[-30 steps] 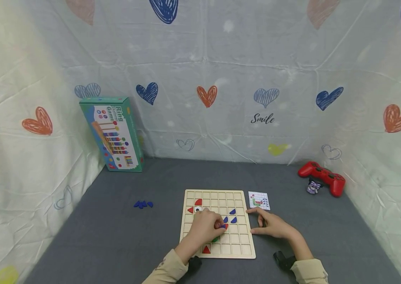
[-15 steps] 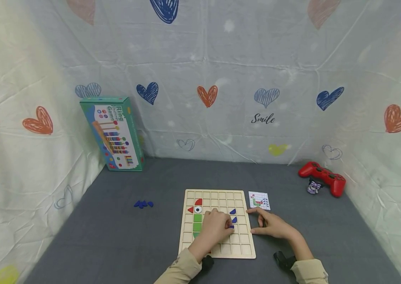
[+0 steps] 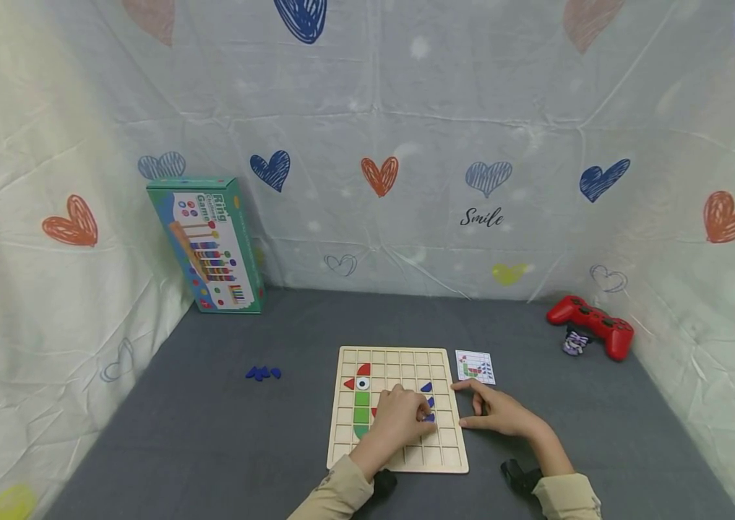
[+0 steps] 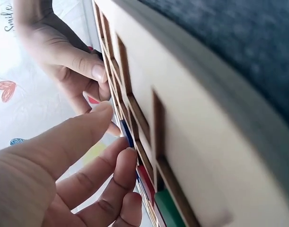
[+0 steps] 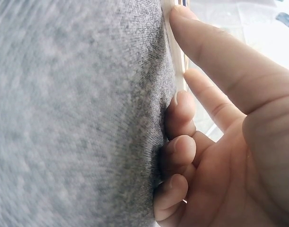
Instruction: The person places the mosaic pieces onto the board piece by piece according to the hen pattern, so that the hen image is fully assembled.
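Observation:
Over the right half of the wooden grid board (image 3: pixel 410 355) is my left hand (image 3: pixel 397 419). A blue piece (image 4: pixel 126 132) sits in a cell at its fingertips in the left wrist view; the thumb stands apart from the index finger. My right hand (image 3: pixel 500 413) touches the board's right edge with thumb and index finger, its other fingers curled in the right wrist view. Another blue piece (image 3: pixel 426 387) lies farther back. On the board's left are a red quarter-round piece (image 3: pixel 363 370), a white eye piece (image 3: pixel 363 384) and green squares (image 3: pixel 362 415). My left hand hides some pieces.
Several loose blue pieces (image 3: pixel 263 374) lie on the grey cloth left of the board. A pattern card (image 3: pixel 475 367) lies by its back right corner. Farther off are a green game box (image 3: pixel 207 245), a red game controller (image 3: pixel 591 325) and a small figure (image 3: pixel 575 342).
My left hand has moved right across the board with a blue piece, which now sits in a cell below the other blue ones; the thumb has parted from it. My right hand stays put.

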### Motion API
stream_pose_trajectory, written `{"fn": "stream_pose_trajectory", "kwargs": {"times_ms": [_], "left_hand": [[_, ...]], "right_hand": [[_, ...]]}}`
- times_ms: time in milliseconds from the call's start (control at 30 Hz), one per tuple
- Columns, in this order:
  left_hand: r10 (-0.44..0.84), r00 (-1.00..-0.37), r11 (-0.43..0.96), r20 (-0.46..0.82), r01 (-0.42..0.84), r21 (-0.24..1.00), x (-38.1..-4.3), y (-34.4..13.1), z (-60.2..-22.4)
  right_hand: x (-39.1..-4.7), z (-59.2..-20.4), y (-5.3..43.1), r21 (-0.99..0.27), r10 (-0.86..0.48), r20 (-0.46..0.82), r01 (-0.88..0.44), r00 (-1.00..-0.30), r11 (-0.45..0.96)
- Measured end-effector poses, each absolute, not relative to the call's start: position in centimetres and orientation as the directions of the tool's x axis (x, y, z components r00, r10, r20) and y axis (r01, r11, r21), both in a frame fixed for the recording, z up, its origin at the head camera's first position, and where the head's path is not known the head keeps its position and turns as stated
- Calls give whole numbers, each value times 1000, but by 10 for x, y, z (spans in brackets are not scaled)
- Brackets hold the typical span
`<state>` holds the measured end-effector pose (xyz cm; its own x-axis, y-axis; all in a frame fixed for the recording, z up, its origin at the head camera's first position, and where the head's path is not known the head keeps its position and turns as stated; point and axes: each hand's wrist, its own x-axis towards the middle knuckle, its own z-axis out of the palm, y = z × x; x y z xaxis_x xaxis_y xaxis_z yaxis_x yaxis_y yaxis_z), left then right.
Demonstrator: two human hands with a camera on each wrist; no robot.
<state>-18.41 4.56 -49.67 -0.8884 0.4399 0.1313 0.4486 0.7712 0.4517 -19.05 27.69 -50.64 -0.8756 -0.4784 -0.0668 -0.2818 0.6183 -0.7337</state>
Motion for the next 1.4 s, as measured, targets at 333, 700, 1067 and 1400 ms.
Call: {"fn": "stream_pose_trajectory", "kwargs": {"times_ms": [333,700,1067,1400], "left_hand": [[479,-874,765,86,464,447,-181,45,-492],[517,-847,739,124,515,435,-182,38,-492],[507,-847,732,157,520,440,-187,15,-486],[440,-873,741,212,486,463,-200,-24,-484]], "right_hand": [[-190,-506,278,-732,-489,-50,-301,-871,611],[-190,-507,276,-725,-485,-54,-300,-873,620],[-191,-507,277,-735,-475,-75,-273,-877,620],[-191,-508,277,-741,-457,-88,-248,-885,624]]}}
